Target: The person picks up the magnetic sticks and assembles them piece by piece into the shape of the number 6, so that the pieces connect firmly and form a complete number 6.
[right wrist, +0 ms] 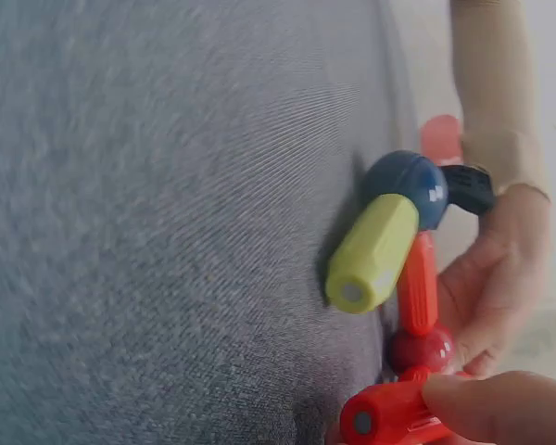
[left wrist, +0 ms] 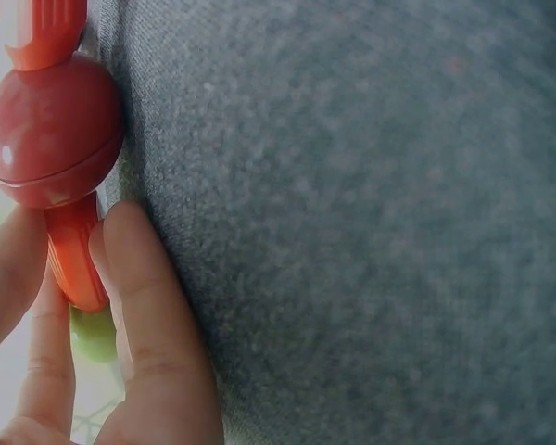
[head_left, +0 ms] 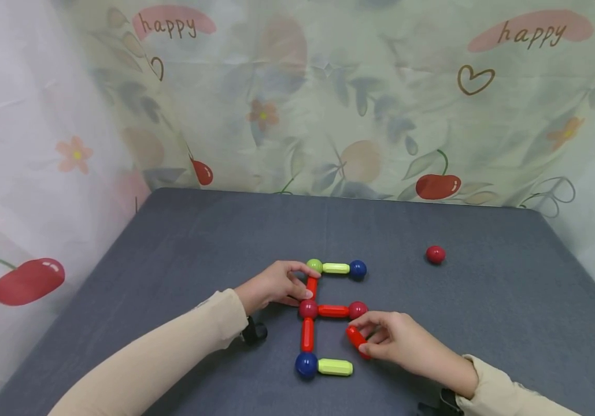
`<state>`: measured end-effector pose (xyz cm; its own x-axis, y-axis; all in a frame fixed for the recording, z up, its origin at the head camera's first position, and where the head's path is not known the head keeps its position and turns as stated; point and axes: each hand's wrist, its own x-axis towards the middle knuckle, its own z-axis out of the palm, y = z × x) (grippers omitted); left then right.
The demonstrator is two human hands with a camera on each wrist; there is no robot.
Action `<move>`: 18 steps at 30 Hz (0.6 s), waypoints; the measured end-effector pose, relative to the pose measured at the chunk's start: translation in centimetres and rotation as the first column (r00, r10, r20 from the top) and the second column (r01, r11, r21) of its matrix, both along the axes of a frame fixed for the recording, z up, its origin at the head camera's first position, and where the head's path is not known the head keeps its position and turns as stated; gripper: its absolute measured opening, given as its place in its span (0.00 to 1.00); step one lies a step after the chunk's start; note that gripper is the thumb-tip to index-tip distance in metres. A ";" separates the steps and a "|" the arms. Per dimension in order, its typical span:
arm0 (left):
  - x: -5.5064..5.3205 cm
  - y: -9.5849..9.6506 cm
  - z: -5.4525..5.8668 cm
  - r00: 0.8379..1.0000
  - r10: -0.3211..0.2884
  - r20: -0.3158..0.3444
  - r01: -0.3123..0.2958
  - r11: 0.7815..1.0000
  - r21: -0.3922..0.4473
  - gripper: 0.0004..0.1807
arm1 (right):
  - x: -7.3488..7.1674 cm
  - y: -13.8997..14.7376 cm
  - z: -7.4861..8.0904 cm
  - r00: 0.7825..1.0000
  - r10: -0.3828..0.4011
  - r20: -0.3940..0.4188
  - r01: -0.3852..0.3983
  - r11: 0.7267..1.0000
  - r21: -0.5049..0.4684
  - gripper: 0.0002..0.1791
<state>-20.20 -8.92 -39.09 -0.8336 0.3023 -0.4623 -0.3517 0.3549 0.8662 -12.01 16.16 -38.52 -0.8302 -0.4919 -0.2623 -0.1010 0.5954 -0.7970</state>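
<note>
An E-shaped figure of magnetic rods and balls lies on the dark table. My left hand (head_left: 283, 283) grips its upper red rod (left wrist: 74, 255), between the green ball (head_left: 315, 265) and the middle red ball (head_left: 308, 308). My right hand (head_left: 398, 342) pinches a loose red rod (head_left: 357, 341) between thumb and fingers, just below the red ball (head_left: 358, 310) that ends the middle arm. Below, a blue ball (head_left: 306, 364) carries a yellow-green rod (head_left: 335, 367), whose free end faces right. Another yellow-green rod (head_left: 336, 268) at the top ends in a blue ball (head_left: 358, 269).
A separate red ball (head_left: 435, 255) lies farther back on the right of the table (head_left: 214, 231). Behind the table hangs a printed curtain (head_left: 328, 104), and more cloth hangs at both sides.
</note>
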 end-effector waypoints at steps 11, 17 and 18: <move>-0.1 0.2 0.0 1.000 0.012 0.001 -0.012 1.000 -0.020 0.22 | -0.2 1.4 -0.8 0.957 -0.078 0.280 0.136 0.972 -0.194 0.21; -0.1 0.2 -0.1 1.000 0.017 0.007 -0.017 1.000 -0.014 0.22 | -0.6 1.1 -1.5 0.911 -0.082 0.405 0.184 0.958 -0.219 0.19; -0.1 0.2 -0.1 1.000 0.017 0.007 -0.017 1.000 -0.014 0.22 | -0.7 1.0 -1.5 0.904 -0.097 0.417 0.197 0.959 -0.204 0.18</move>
<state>-20.33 -8.74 -39.19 -0.8354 0.2816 -0.4721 -0.3639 0.3605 0.8589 -12.74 17.16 -40.06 -0.7476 -0.4612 -0.4779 0.3286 0.3685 -0.8696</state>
